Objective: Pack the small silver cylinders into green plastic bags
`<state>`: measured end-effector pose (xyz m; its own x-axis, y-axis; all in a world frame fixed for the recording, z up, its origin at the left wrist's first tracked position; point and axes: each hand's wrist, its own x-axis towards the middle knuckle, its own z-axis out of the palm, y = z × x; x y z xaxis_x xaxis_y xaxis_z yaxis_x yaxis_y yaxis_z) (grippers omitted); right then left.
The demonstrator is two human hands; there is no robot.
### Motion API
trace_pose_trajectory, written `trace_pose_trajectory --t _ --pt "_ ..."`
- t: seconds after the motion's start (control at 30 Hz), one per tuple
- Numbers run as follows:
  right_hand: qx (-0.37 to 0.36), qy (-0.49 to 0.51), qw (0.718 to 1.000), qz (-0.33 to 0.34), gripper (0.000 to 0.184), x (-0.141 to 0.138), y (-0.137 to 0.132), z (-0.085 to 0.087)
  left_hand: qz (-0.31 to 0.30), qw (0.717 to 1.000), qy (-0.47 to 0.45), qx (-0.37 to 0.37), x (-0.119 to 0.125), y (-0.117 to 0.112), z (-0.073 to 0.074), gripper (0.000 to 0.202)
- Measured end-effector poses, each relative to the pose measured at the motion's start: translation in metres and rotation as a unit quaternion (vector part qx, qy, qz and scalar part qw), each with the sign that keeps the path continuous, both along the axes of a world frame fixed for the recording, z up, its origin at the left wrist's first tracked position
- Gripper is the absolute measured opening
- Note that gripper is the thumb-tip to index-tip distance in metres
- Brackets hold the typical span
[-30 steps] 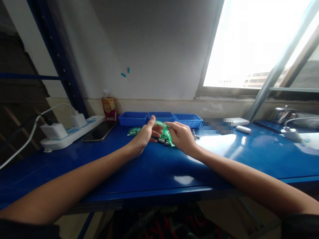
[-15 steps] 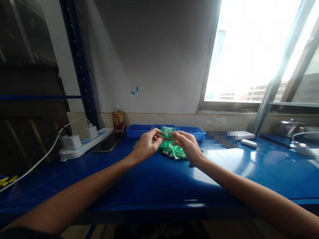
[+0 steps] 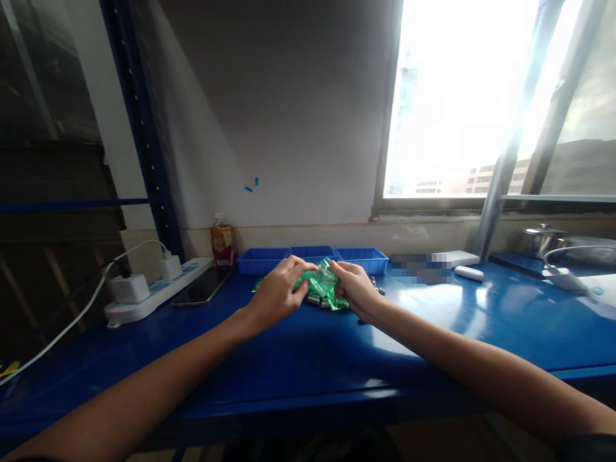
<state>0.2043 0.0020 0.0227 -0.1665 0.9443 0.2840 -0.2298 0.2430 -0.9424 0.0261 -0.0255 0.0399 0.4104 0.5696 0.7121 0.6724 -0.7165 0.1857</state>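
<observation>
A crinkled, see-through green plastic bag [image 3: 328,287] lies on the blue table beyond my hands, with small dark and metallic pieces showing at its lower edge. My right hand [image 3: 357,290] is closed, thumb and curled fingers pinching the bag's upper right part. On the other side, my left hand [image 3: 280,289] has its thumb and forefinger apart, the forefinger stretched toward the bag's top. Whether that fingertip touches the plastic I cannot tell. More green plastic peeks out behind the left hand, partly hidden.
Three blue trays stand against the wall: a left tray [image 3: 264,260], a middle tray [image 3: 312,252] and a right tray [image 3: 362,259]. Small metal bits [image 3: 378,289] lie beyond my right hand. Leftward are a phone [image 3: 203,286], power strip [image 3: 156,295] and bottle [image 3: 223,244]; rightward, a white case [image 3: 468,274].
My right hand has closed on the green plastic, and my left hand's fingers have loosened and spread. The raised piece of plastic is lower now. The whole view has shifted slightly.
</observation>
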Motion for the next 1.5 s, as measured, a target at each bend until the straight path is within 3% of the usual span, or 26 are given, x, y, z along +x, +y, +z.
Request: trace_pose_trajectory --t 0.13,0.23,0.37,0.47,0.53,0.6,0.67,0.73,0.87,0.93,1.03,1.17,1.23,1.33,1.4,1.5 --pt "0.017 0.009 0.999 -0.036 0.041 0.000 -0.002 0.001 0.016 0.976 -0.153 -0.156 0.003 0.002 -0.001 0.042" --pt "0.060 -0.019 0.996 -0.068 0.038 0.001 -0.003 0.002 -0.033 0.936 -0.193 -0.291 0.005 0.003 -0.003 0.049" --pt "0.173 -0.108 0.974 -0.095 0.026 0.004 -0.003 0.002 -0.072 0.919 -0.183 -0.341 0.009 0.003 -0.007 0.044" --pt "0.310 -0.191 0.919 -0.151 0.016 0.007 -0.006 0.000 -0.059 0.896 -0.227 -0.377 0.013 0.004 -0.008 0.040" --pt "0.410 -0.248 0.857 -0.192 0.011 0.009 -0.009 -0.001 -0.054 0.844 -0.307 -0.437 0.015 0.006 -0.007 0.032" --pt "0.486 -0.299 0.797 -0.197 0.013 0.012 -0.011 -0.001 -0.057 0.769 -0.409 -0.488 0.016 0.007 -0.004 0.023" --pt "0.526 -0.335 0.761 -0.180 0.017 0.013 -0.013 0.000 -0.070 0.710 -0.482 -0.509 0.016 0.007 0.001 0.027" --pt "0.540 -0.354 0.746 -0.163 0.019 0.014 -0.013 0.000 -0.085 0.691 -0.509 -0.506 0.015 0.006 0.005 0.034" --pt "0.528 -0.380 0.747 -0.136 0.016 0.014 -0.012 -0.001 -0.100 0.730 -0.496 -0.459 0.014 0.006 0.003 0.022" --pt "0.506 -0.392 0.758 -0.126 0.016 0.014 -0.012 -0.002 -0.101 0.756 -0.488 -0.424 0.014 0.006 0.001 0.032" --pt "0.460 -0.395 0.786 -0.121 0.023 0.013 -0.014 0.000 -0.098 0.781 -0.485 -0.380 0.013 0.006 -0.002 0.044" --pt "0.378 -0.358 0.848 -0.099 0.023 0.011 -0.016 0.005 -0.126 0.815 -0.448 -0.345 0.011 0.008 -0.002 0.036" --pt "0.297 -0.312 0.900 -0.063 0.028 0.010 -0.016 0.007 -0.137 0.855 -0.398 -0.304 0.008 0.008 -0.003 0.027" --pt "0.124 -0.172 0.977 0.001 0.043 0.007 -0.016 0.007 -0.116 0.949 -0.246 -0.161 0.005 0.006 -0.005 0.014" --pt "0.048 -0.093 0.994 0.033 0.039 0.005 -0.017 0.007 -0.097 0.984 -0.133 -0.064 0.004 0.003 -0.007 0.020" --pt "0.044 -0.078 0.995 0.042 0.033 0.005 -0.016 0.007 -0.069 0.996 -0.051 -0.006 0.004 0.001 -0.012 0.029"
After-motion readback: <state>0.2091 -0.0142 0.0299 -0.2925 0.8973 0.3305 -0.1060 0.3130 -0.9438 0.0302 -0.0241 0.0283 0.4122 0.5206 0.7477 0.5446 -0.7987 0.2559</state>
